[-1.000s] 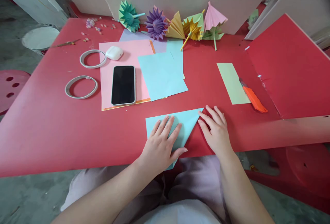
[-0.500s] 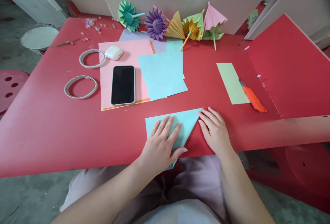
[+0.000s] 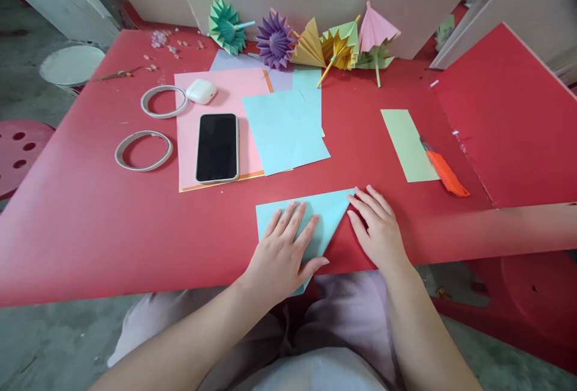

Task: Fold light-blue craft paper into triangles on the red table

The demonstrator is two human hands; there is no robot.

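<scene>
A light blue paper folded into a triangle (image 3: 331, 208) lies at the near edge of the red table (image 3: 81, 217), its lower tip hanging over the edge. My left hand (image 3: 282, 256) lies flat on it with fingers spread, pressing it down. My right hand (image 3: 376, 229) rests flat beside the triangle's right corner, fingertips touching that corner, fingers stretched out. Neither hand holds anything.
Behind the triangle lie light blue sheets (image 3: 286, 130), a pink sheet (image 3: 225, 87) with a black phone (image 3: 217, 148) and a white earbud case (image 3: 201, 90), two tape rings (image 3: 143, 151), a green strip (image 3: 408, 145), an orange cutter (image 3: 446, 173), and several paper umbrellas (image 3: 333, 45) along the wall.
My right hand slid slightly toward the triangle's right corner. The left hand and paper have stayed put.
</scene>
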